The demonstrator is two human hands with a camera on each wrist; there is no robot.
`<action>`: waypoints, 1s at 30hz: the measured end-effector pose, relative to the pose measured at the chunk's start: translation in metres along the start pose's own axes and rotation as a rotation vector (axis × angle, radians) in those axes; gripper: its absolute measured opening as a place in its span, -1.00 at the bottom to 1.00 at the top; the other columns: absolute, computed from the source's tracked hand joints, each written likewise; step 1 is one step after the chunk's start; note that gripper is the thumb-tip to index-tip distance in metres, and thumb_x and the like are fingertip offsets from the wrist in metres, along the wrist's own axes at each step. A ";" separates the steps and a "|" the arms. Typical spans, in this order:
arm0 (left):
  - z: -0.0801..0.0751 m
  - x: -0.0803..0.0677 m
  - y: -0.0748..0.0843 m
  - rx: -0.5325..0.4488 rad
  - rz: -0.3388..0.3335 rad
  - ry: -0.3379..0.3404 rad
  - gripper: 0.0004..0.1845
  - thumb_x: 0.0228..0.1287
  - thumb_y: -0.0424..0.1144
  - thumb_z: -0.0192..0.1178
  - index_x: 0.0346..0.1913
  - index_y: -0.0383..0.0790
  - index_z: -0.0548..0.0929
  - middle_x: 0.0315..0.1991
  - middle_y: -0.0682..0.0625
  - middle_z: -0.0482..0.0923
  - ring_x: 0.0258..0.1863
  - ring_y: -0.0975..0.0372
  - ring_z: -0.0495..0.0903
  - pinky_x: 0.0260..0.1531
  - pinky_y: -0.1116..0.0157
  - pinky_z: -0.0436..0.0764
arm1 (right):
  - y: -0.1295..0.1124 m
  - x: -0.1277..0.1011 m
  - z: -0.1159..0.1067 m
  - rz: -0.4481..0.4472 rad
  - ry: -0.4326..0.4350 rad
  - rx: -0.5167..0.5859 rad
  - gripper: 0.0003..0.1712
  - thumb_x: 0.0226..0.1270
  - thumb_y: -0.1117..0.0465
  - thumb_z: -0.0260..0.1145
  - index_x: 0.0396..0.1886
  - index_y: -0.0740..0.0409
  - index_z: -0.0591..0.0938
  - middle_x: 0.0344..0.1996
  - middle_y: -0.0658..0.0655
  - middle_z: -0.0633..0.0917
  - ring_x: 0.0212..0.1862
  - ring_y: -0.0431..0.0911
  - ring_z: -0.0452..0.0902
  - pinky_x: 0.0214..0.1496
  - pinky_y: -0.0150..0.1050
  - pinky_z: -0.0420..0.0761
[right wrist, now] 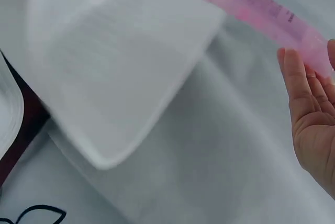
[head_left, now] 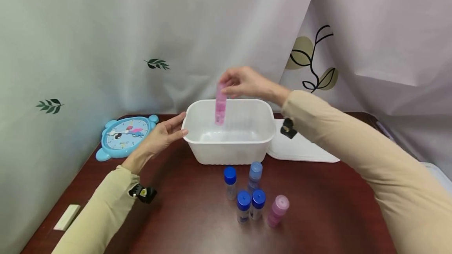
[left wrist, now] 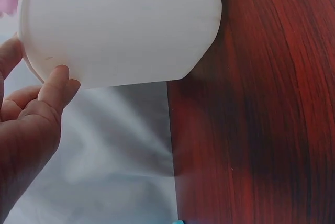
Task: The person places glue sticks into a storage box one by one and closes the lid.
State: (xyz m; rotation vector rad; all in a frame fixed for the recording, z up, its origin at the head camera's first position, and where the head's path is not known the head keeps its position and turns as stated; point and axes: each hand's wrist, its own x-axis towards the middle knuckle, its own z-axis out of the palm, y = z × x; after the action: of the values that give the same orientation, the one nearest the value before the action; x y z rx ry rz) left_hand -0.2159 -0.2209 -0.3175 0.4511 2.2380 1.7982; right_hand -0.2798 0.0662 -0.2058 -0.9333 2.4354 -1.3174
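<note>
While the right hand point(head_left: 247, 83) pinches the top of 1 pink bottle point(head_left: 220, 108) between its fingertips, the bottle hangs upright over the open mouth of 1 white tub point(head_left: 229, 156), its lower end already below the rim. In the right wrist view the same pink bottle point(right wrist: 256, 12) runs past the fingers point(right wrist: 296, 85), with the tub's point(right wrist: 120, 77) pale inside beside it, blurred.

The left hand point(head_left: 163, 135) rests against the tub's near-left corner, fingers fairly straight and spread, holding nothing. In the left wrist view its thumb point(left wrist: 55, 85) presses the tub's outer wall point(left wrist: 125, 25) just under the rim.

On the worktop point(head_left: 183, 214), below both hands and in front of the tub, stand 5 more bottles: 3 with dark blue caps point(head_left: 230, 175) point(head_left: 243, 201) point(head_left: 258, 199), 1 with a pale blue cap point(head_left: 256, 169), and 1 pink one point(head_left: 278, 210) leaning at the right of the group. All 5 stand close together, apart from the tub and well apart from either hand.

Under the right forearm, just right of the tub, lies 1 white lid point(head_left: 303, 150), flat on the worktop. Beyond the left hand, 1 blue clock point(head_left: 123, 134) lies face up near the curtain. Beside the left elbow, at the worktop's edge, lies 1 small cream block point(head_left: 67, 216).
</note>
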 end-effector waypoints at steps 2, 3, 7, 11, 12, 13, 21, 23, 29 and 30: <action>0.002 0.000 -0.001 0.004 0.000 -0.007 -0.28 0.35 -0.39 0.07 0.45 -0.37 -0.05 0.47 -0.19 -0.06 0.40 -0.06 0.09 0.02 0.56 0.44 | 0.005 0.012 0.013 0.017 -0.051 -0.069 -0.70 0.23 0.39 0.29 -0.02 0.33 0.57 -0.12 0.28 0.67 -0.09 0.00 0.63 -0.14 -0.17 0.66; 0.003 0.000 -0.002 0.006 0.002 -0.008 -0.28 0.35 -0.39 0.07 0.45 -0.37 -0.05 0.47 -0.20 -0.06 0.40 -0.06 0.09 0.02 0.55 0.44 | 0.007 0.017 0.018 0.022 -0.071 -0.108 -0.71 0.23 0.39 0.29 -0.04 0.33 0.58 -0.12 0.27 0.68 -0.09 -0.01 0.63 -0.16 -0.19 0.67; 0.006 -0.001 -0.001 0.007 0.006 -0.009 -0.28 0.35 -0.41 0.07 0.45 -0.39 -0.05 0.47 -0.20 -0.07 0.40 -0.07 0.08 0.03 0.55 0.43 | 0.014 0.031 0.035 0.061 -0.134 -0.211 -0.75 0.20 0.43 0.27 -0.10 0.32 0.60 -0.12 0.27 0.70 -0.10 -0.02 0.64 -0.26 -0.26 0.67; 0.008 -0.002 -0.001 0.006 0.005 -0.012 -0.28 0.35 -0.40 0.07 0.45 -0.40 -0.06 0.48 -0.21 -0.08 0.40 -0.07 0.07 0.05 0.53 0.43 | 0.022 0.039 0.048 0.090 -0.183 -0.266 -0.76 0.17 0.45 0.28 -0.13 0.32 0.60 -0.12 0.26 0.70 -0.13 -0.03 0.64 -0.27 -0.30 0.66; 0.009 -0.002 -0.001 0.009 0.005 -0.014 -0.28 0.35 -0.39 0.07 0.45 -0.40 -0.06 0.48 -0.21 -0.08 0.40 -0.07 0.07 0.06 0.51 0.42 | 0.025 0.040 0.050 0.094 -0.191 -0.278 -0.76 0.16 0.46 0.28 -0.14 0.32 0.61 -0.13 0.26 0.70 -0.15 -0.04 0.65 -0.27 -0.31 0.66; 0.009 -0.002 0.000 0.011 0.005 -0.016 -0.27 0.35 -0.38 0.08 0.45 -0.40 -0.05 0.48 -0.21 -0.08 0.40 -0.07 0.08 0.07 0.49 0.42 | 0.027 0.040 0.053 0.097 -0.199 -0.288 -0.77 0.16 0.46 0.29 -0.15 0.32 0.60 -0.13 0.26 0.70 -0.18 -0.05 0.65 -0.27 -0.32 0.66; 0.013 0.001 0.001 0.036 0.025 -0.022 -0.26 0.35 -0.35 0.10 0.45 -0.40 -0.04 0.48 -0.22 -0.08 0.41 -0.08 0.07 0.15 0.35 0.36 | 0.033 0.041 0.063 0.076 -0.235 -0.343 -0.77 0.14 0.44 0.31 -0.16 0.32 0.61 -0.16 0.27 0.71 -0.32 -0.11 0.61 -0.30 -0.36 0.63; 0.013 0.003 0.001 0.036 0.026 -0.024 -0.26 0.35 -0.35 0.09 0.45 -0.41 -0.05 0.48 -0.22 -0.09 0.41 -0.07 0.07 0.16 0.33 0.36 | 0.034 0.042 0.063 0.074 -0.247 -0.356 -0.74 0.15 0.44 0.31 -0.12 0.32 0.61 -0.12 0.26 0.70 -0.24 -0.08 0.64 -0.25 -0.35 0.63; 0.012 0.006 -0.001 0.034 0.028 -0.025 -0.27 0.35 -0.37 0.09 0.44 -0.42 -0.04 0.47 -0.23 -0.09 0.40 -0.08 0.07 0.12 0.42 0.39 | 0.025 0.035 0.046 0.064 -0.297 -0.385 -0.47 0.19 0.38 0.31 0.18 0.36 0.46 0.13 0.29 0.57 0.15 0.05 0.52 0.13 -0.27 0.53; 0.012 0.007 -0.001 0.030 0.028 -0.024 -0.27 0.35 -0.38 0.09 0.44 -0.42 -0.04 0.47 -0.23 -0.08 0.40 -0.08 0.07 0.10 0.46 0.41 | 0.021 0.031 0.040 0.055 -0.287 -0.371 -0.45 0.21 0.37 0.31 0.21 0.37 0.43 0.15 0.30 0.54 0.17 0.06 0.50 0.17 -0.25 0.50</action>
State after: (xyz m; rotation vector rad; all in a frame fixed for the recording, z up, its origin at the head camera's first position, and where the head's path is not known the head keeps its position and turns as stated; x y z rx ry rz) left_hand -0.2177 -0.2076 -0.3211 0.5096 2.2561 1.7663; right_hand -0.2937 0.0280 -0.2426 -1.0468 2.4919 -0.6660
